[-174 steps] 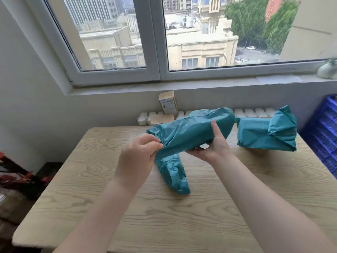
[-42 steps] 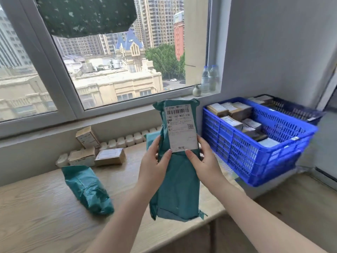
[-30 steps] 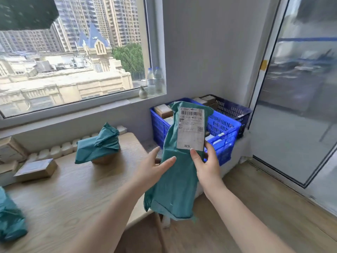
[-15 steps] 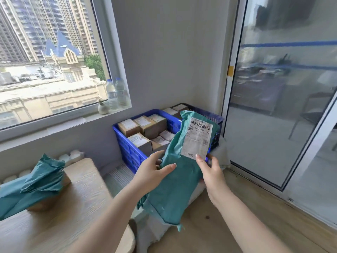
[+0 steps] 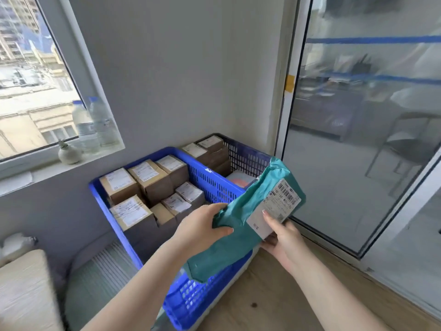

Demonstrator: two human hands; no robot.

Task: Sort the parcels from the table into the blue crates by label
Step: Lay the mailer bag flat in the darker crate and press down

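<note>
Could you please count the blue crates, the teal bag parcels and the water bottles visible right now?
Blue crates: 2
Teal bag parcels: 1, held by the left hand and the right hand
Water bottles: 2
Total: 5
</note>
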